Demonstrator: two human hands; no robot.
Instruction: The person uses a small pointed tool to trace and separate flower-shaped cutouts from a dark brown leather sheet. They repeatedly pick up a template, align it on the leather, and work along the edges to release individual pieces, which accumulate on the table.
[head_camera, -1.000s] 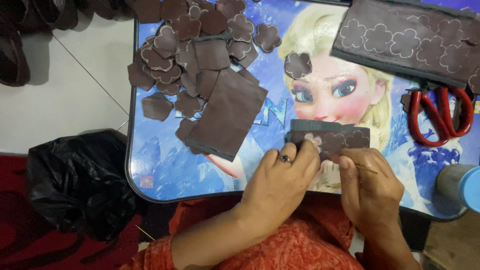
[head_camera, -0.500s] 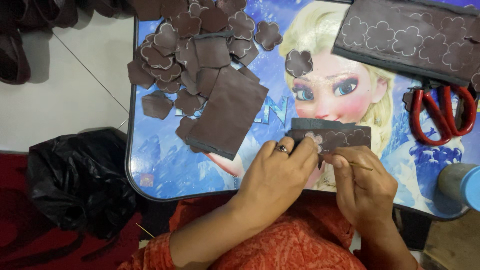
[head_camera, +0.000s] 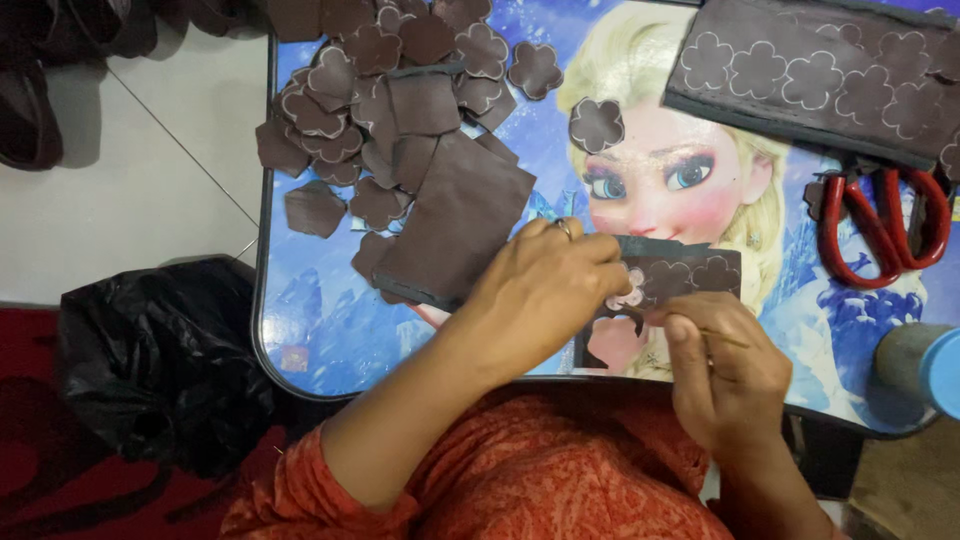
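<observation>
Left hand (head_camera: 540, 295) now further over the near-left end of the dark brown strip (head_camera: 690, 275), fingertips curled onto it right beside a pale-outlined flower marking, covering more of that end than a second ago. Right hand (head_camera: 725, 370) drawn slightly nearer the body, below the strip's near edge, thumb up against that edge. Thin needle-like tool (head_camera: 725, 340) pinched in the right fingers, now lying nearly level just under the strip. Strip itself shifted a little and tilted less than before.
</observation>
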